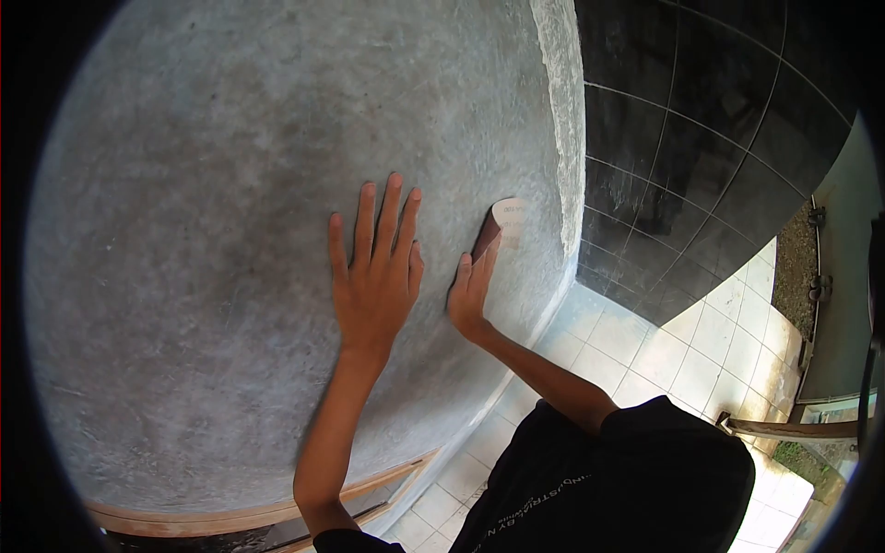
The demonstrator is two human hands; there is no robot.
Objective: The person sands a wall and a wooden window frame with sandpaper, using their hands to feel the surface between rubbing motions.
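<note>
My left hand [373, 276] lies flat on a grey plastered wall [212, 230], its fingers spread and nothing held. To its right, my right hand [475, 286] presses a sheet of sandpaper [512, 221] to the same wall. The sheet's pale printed backing curls out past my fingertips, and a dark reddish-brown part shows beside them. My palm and part of the sheet under it are hidden.
A rough whitish strip [562, 111] edges the wall where black tiles [682, 138] begin. Light floor tiles [608, 336] lie below. A wooden frame [230, 521] runs along the wall's lower side, and a wooden piece [784, 429] stands at the right.
</note>
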